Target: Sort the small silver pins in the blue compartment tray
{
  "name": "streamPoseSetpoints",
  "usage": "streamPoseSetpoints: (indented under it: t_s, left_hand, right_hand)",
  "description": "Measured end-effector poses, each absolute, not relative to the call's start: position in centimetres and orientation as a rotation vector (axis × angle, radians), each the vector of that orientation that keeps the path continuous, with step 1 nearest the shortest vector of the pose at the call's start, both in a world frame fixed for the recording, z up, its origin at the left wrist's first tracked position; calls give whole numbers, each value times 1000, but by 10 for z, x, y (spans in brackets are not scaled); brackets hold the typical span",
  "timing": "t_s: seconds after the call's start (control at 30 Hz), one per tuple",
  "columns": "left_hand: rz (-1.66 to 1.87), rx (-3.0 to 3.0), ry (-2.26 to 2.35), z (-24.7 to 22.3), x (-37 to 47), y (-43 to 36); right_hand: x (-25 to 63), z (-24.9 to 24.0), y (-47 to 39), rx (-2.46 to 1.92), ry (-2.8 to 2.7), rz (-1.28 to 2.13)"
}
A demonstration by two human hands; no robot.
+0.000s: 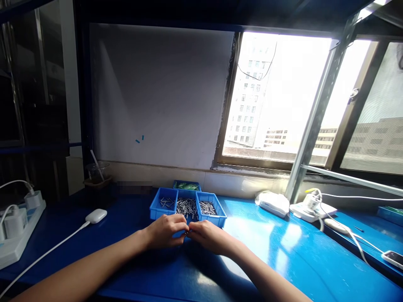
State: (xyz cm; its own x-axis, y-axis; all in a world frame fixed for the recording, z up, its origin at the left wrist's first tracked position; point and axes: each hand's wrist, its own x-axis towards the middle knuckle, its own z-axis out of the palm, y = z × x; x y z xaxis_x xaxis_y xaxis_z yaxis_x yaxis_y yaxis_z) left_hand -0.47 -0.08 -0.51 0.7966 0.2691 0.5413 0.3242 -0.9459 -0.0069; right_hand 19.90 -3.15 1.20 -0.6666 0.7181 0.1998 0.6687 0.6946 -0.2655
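My left hand [166,231] and my right hand [209,235] meet fingertip to fingertip over the blue table, just in front of the bins. Both are closed in a pinch around something small, mostly hidden by the fingers. Behind them stand a left blue bin [155,209] with a few thin metal pieces [166,203], a middle section heaped with metal pieces [186,206], and a right blue bin [217,219] with more metal pieces [208,207]. A further blue bin [176,182] at the back holds green items.
A white charging case [96,216] with a cable lies at left, near a power strip [22,230]. A plastic cup [98,172] with a straw stands behind. Power strips [327,209], cables and a phone [393,258] are at right, beside a metal post [315,113].
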Motion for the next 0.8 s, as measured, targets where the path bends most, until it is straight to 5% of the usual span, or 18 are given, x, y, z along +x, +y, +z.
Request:
streamPoseSetpoints:
  t_s: [0.8]
  left_hand:
    - [-630,-2892,-726,-4,-5,0]
  right_hand:
    - [200,16,-32,-1153,-2540,176]
